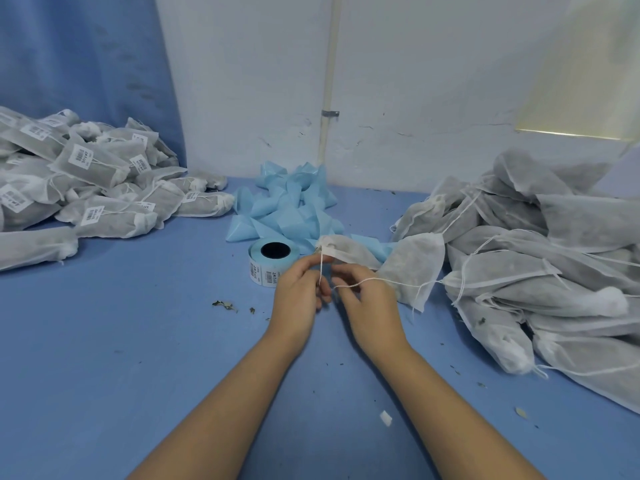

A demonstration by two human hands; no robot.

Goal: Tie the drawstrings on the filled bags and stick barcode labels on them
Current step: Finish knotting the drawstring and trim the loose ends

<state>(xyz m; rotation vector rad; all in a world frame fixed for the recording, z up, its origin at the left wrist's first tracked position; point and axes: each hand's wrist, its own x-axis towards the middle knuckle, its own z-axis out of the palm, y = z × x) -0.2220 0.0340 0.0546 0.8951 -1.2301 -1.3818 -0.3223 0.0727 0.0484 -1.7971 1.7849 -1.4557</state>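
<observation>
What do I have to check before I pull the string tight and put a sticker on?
1. Both hands hold the string: the left hand and the right hand both pinch the drawstring. Ok.
2. Bag mouth closed: the neck of the bag looks bunched together. Ok.
3. Knot finished: the fingers hide it. Cannot tell.
4. Stickers near: the label roll stands just behind the left hand. Ok.
5. Sticker on this bag: none shows on the side we see. Not ok yet.
</observation>
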